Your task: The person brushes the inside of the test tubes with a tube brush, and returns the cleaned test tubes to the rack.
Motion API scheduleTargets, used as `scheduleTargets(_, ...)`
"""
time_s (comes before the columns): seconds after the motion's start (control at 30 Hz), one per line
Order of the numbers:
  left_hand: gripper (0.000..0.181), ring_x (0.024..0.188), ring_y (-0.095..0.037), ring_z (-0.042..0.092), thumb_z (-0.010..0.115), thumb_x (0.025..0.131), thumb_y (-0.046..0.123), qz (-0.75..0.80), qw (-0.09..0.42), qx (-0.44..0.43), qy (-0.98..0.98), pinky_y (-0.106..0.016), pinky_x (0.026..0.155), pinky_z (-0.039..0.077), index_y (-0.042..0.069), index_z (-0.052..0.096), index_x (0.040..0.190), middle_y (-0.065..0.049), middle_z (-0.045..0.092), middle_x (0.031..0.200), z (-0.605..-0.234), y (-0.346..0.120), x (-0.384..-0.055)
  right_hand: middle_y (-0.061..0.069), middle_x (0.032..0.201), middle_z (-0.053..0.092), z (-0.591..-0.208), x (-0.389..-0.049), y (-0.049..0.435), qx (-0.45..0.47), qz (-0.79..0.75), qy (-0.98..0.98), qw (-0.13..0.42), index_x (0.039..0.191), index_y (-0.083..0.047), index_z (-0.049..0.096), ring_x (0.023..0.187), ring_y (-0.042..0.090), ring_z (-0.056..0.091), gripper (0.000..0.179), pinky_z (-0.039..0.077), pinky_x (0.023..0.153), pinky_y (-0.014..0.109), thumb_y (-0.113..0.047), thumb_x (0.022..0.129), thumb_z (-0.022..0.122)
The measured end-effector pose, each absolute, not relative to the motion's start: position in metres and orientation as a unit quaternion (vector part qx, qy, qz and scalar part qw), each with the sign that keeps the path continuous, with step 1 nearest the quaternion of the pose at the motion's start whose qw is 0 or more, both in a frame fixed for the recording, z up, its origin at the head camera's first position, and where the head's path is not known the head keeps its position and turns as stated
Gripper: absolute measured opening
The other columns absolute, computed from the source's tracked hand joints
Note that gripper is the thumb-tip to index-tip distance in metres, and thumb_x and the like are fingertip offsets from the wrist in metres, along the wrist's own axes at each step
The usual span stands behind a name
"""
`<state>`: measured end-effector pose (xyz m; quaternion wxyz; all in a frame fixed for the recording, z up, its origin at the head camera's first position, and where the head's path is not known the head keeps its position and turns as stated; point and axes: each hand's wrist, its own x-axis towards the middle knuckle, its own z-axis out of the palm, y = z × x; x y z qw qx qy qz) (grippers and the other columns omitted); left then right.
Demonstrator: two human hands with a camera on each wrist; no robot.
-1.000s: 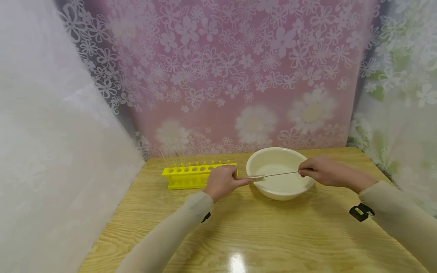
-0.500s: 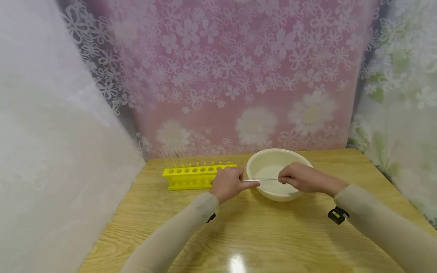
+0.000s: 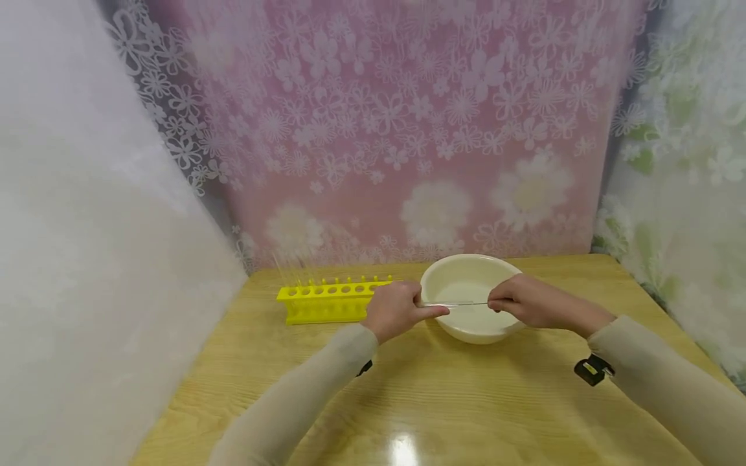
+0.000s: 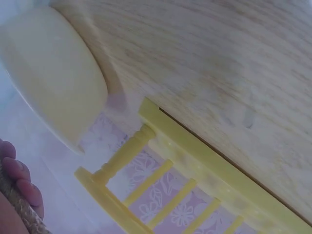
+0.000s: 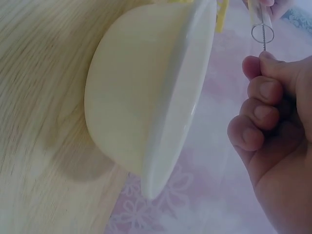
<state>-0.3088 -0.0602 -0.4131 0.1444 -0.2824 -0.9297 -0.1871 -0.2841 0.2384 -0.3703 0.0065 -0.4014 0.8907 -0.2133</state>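
Note:
My left hand [image 3: 395,312] holds a clear glass test tube [image 3: 457,303] sideways, its mouth pointing right over the white bowl [image 3: 466,335]. The thumb lies along the tube. My right hand [image 3: 527,301] pinches the twisted wire handle of a test tube brush [image 5: 263,43] between thumb and forefinger. That wire runs into the mouth of the tube. In the left wrist view the brush's brownish bristles [image 4: 22,207] show beside the left fingers [image 4: 18,170]. Both hands are above the bowl's rim height, seen from the wrist views.
A yellow test tube rack [image 3: 320,317] stands left of the bowl, partly behind my left hand. Several upright clear tubes [image 3: 297,268] occupy its left end. All stand on a wooden table [image 3: 466,401], with a flowered curtain [image 3: 373,129] behind.
My right hand moved left, pushing the brush wire farther into the tube, then drew back slightly to the right. The left hand shifted a little right with the tube.

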Motion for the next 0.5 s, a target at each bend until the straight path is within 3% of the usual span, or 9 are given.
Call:
scheduleTargets(0.1, 0.061, 0.043, -0.006, 0.041, 0.061, 0.078, 0.081, -0.194, 0.147, -0.283, -0.928, -0.023, 0.039, 0.032, 0.022, 0.051, 0.065, 0.009, 0.048, 0.055, -0.417, -0.063, -0.31, -0.008, 0.071, 0.058, -0.369, -0.279, 0.253, -0.389, -0.218, 0.895, 0.01, 0.084, -0.02, 0.067, 0.06, -0.002, 0.039, 0.023, 0.038, 0.059, 0.025, -0.017, 0.104, 0.056)
scheduleTargets(0.4, 0.062, 0.041, -0.007, 0.033, 0.058, 0.08, 0.081, -0.195, 0.154, -0.266, -0.932, -0.023, 0.041, 0.026, 0.022, 0.047, 0.064, 0.008, 0.04, 0.051, -0.418, -0.097, -0.316, -0.009, 0.094, 0.07, -0.36, -0.271, 0.307, -0.344, -0.214, 0.914, -0.01, 0.103, -0.019, 0.074, 0.076, -0.004, 0.056, 0.018, 0.047, 0.063, 0.026, -0.016, 0.104, 0.056)
scheduleTargets(0.5, 0.064, 0.04, -0.007, 0.028, 0.056, 0.08, 0.083, -0.186, 0.159, -0.257, -0.935, -0.023, 0.041, 0.022, 0.021, 0.046, 0.064, 0.007, 0.036, 0.051, -0.412, -0.101, -0.319, -0.013, 0.095, 0.069, -0.359, -0.272, 0.32, -0.339, -0.217, 0.915, -0.033, 0.102, -0.02, 0.073, 0.081, -0.006, 0.058, 0.018, 0.049, 0.063, 0.026, -0.012, 0.103, 0.058)
